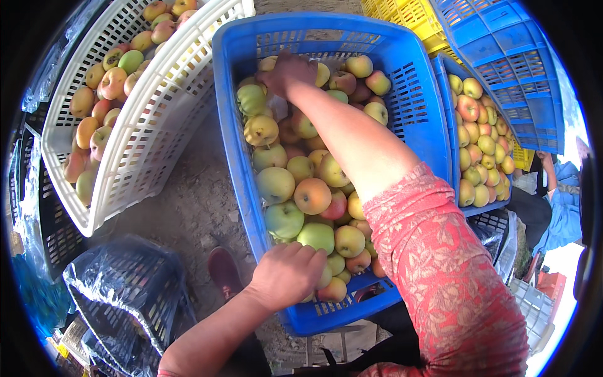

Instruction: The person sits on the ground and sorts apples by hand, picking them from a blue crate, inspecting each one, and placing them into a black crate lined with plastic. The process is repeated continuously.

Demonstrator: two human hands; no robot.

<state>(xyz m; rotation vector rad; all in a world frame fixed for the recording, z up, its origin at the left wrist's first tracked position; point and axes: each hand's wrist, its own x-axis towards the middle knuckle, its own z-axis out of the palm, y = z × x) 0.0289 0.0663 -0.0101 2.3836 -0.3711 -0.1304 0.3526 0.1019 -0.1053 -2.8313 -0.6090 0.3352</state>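
Observation:
A blue plastic crate holding many green, yellow and reddish apples stands before me. My left hand rests with bent fingers at the crate's near left part, against a green apple; whether it grips anything is hidden under the fingers. Reaching across, my right hand is among the apples at the far left corner of the crate, its fingers pointing down and partly blurred. What lies under its fingers cannot be made out. A yellow apple lies nearer to me than the right hand.
At left stands a white crate of apples, above a black crate in clear plastic film. Another blue crate of apples stands at right, beside a tilted blue crate and yellow crates. A person in blue is at far right.

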